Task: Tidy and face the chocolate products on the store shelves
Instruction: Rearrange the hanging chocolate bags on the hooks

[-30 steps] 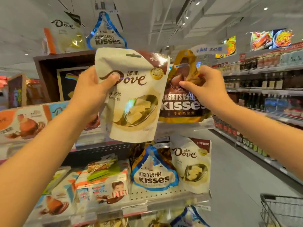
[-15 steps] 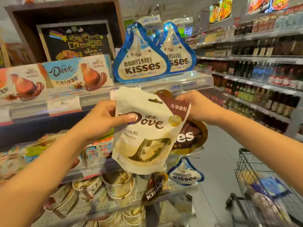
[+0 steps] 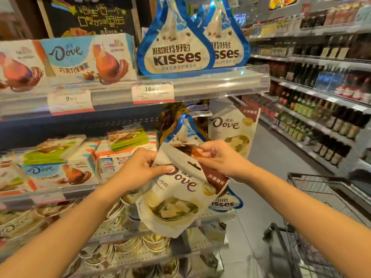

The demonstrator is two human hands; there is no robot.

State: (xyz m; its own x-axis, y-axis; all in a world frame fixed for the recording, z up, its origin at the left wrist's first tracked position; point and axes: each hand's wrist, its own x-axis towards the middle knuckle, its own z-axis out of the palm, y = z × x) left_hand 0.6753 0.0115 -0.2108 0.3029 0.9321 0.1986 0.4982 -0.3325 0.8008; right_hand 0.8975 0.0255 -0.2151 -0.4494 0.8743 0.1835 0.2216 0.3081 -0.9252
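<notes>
A white Dove pouch hangs tilted in front of the middle shelf. My left hand grips its upper left corner, thumb on the logo. My right hand pinches a glossy brown Kisses bag at the pouch's top edge; nearly all of that bag is hidden behind the pouch. Another white Dove pouch stands on the shelf behind, next to a blue Kisses bag. Two blue Kisses bags stand on the shelf above.
Dove boxes fill the upper shelf behind a transparent rail with price tags. Kinder boxes sit left of my hands, Dove tubs below. A wire cart stands at lower right; bottle shelves line the aisle.
Both hands have come down from the top shelf to the middle shelf with the pouch and the brown bag. The right hand has closed in on the pouch's top edge.
</notes>
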